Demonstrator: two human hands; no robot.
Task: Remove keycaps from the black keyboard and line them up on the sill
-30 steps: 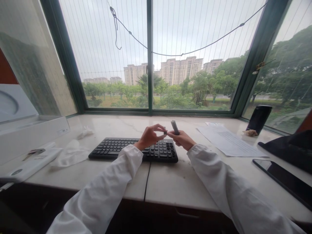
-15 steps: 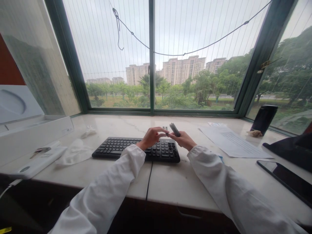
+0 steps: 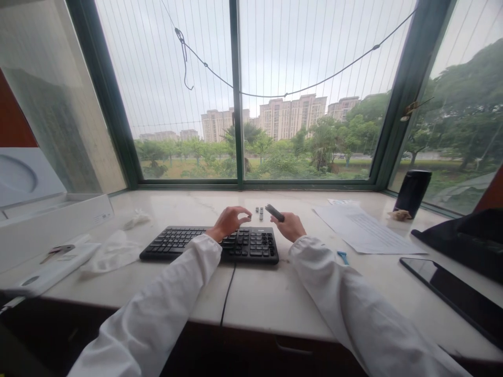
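My left hand point(image 3: 231, 222) is over the black keyboard point(image 3: 173, 243), its thumb and index finger pinched around a small dark piece point(image 3: 249, 217), perhaps a keycap. To the right, my right hand point(image 3: 290, 225) is closed on a dark grey brush-like tool point(image 3: 274, 212), tilted up and to the left beyond the keyboard's right end. Several small keycap-like pieces point(image 3: 261, 213) sit on the white surface just behind the keyboard, between my hands. Some positions at the keyboard's right end look darker, as if lacking keycaps. The hands are apart.
A blue tool point(image 3: 343, 257), paper sheets point(image 3: 365, 230), a phone point(image 3: 451, 288) and a black cylinder point(image 3: 412, 194) are on the right. Crumpled tissue point(image 3: 112, 252), keys point(image 3: 57, 252) and a white box point(image 3: 55, 222) lie left. The keyboard cable point(image 3: 228, 296) runs over the front edge.
My hands, touching at the fingertips before, have moved apart; the left one holds the small piece. The small pieces behind the keyboard now show more fully. The view has shifted slightly.
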